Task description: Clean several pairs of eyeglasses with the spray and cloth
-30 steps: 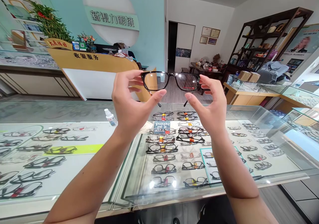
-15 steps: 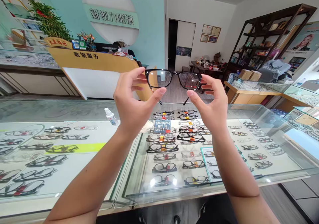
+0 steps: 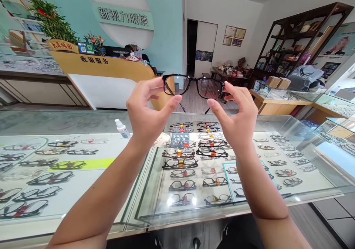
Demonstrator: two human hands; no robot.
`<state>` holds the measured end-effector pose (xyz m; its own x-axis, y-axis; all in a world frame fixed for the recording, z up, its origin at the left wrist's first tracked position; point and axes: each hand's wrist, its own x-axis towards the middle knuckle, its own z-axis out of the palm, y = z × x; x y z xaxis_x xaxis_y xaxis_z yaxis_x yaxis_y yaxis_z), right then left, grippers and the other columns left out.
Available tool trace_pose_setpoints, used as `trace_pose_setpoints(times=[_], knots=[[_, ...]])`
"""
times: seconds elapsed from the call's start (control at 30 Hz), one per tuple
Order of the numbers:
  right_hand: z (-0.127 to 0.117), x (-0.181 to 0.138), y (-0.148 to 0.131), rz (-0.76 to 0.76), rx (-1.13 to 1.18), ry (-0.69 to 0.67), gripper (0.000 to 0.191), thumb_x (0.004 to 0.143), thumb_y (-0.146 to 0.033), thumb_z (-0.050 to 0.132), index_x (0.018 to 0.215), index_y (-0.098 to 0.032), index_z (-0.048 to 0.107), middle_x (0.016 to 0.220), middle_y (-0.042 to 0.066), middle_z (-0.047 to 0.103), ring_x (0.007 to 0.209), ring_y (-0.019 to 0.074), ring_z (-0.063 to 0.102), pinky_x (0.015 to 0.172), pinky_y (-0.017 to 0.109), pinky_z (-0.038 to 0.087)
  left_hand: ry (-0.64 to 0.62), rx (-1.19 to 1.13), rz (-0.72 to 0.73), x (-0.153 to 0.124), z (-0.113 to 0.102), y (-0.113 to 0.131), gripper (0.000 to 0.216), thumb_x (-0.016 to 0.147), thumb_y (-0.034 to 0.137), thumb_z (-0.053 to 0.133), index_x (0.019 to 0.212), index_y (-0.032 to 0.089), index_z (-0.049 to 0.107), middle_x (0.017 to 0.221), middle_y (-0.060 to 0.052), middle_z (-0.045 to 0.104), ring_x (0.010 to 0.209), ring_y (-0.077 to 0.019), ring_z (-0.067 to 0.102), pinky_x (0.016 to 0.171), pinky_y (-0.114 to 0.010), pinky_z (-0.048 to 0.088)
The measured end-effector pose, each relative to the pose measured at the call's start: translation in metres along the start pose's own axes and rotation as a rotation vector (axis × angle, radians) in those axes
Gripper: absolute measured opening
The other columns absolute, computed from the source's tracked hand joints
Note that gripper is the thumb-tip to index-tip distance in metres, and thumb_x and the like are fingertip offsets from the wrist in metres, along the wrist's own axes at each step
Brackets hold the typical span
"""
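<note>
A pair of black-framed eyeglasses [image 3: 193,79] is held up at arm's length above the glass display counter, its temples unfolded and pointing away from me. My left hand [image 3: 148,103] grips the left end of the frame with its fingers, the thumb lying under the left lens. At the opposite end, my right hand [image 3: 240,106] pinches the frame by the hinge, thumb below the right lens. Red marking shows on the right lens. Below the hands, several rows of eyeglasses [image 3: 181,163] lie in the display case, many with coloured tags on them.
The glass counter [image 3: 155,219] spans the view in front of me. A white spray bottle [image 3: 122,128] stands on it, left of centre. Farther back are a cashier desk [image 3: 102,90] with a person partly hidden behind it, a dark shelf [image 3: 291,44] and more glass cases at right.
The eyeglasses have turned slightly in my hands, and the left temple now shows through the left lens. Both hands keep their hold. The view has shifted a little.
</note>
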<state>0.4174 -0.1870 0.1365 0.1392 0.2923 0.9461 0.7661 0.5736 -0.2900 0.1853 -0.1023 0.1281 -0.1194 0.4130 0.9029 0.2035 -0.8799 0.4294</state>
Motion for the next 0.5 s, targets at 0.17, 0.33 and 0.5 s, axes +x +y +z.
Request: trace_pose_setpoints(times=[0.17,0.33,0.5], knots=[[0.0001,-0.0009,-0.0021,0.006,-0.049,0.008,0.046,0.102,-0.054,0.083,0.145,-0.038,0.078,0.125,0.008,0.077,0.099,0.0269,0.074,0.099,0.056,0.063,0.005,-0.005,-0.012,-0.0001,0.0009,0.0017,0.055,0.083,0.058,0.101,0.127,0.033,0.081,0.123,-0.008,0.084,0.115,-0.0315,0.082,0.085,-0.047,0.062],[-0.0014,0.0011,-0.0035,0.036,-0.013,0.0,0.043,0.101,-0.054,0.084,0.14,-0.035,0.081,0.122,0.008,0.078,0.096,0.0265,0.074,0.098,0.055,0.063,0.011,0.03,-0.022,-0.0003,0.002,0.0051,0.057,0.082,0.067,0.099,0.121,0.031,0.078,0.117,-0.006,0.083,0.107,-0.0295,0.082,0.08,-0.046,0.059],[-0.0017,0.0033,0.0004,0.154,0.074,-0.107,0.041,0.099,-0.055,0.083,0.131,-0.031,0.082,0.123,0.007,0.083,0.097,0.0256,0.078,0.098,0.052,0.065,0.104,0.145,0.094,-0.0007,-0.002,0.009,0.061,0.077,0.072,0.1,0.117,0.033,0.075,0.113,-0.005,0.075,0.099,-0.0275,0.077,0.075,-0.048,0.057]])
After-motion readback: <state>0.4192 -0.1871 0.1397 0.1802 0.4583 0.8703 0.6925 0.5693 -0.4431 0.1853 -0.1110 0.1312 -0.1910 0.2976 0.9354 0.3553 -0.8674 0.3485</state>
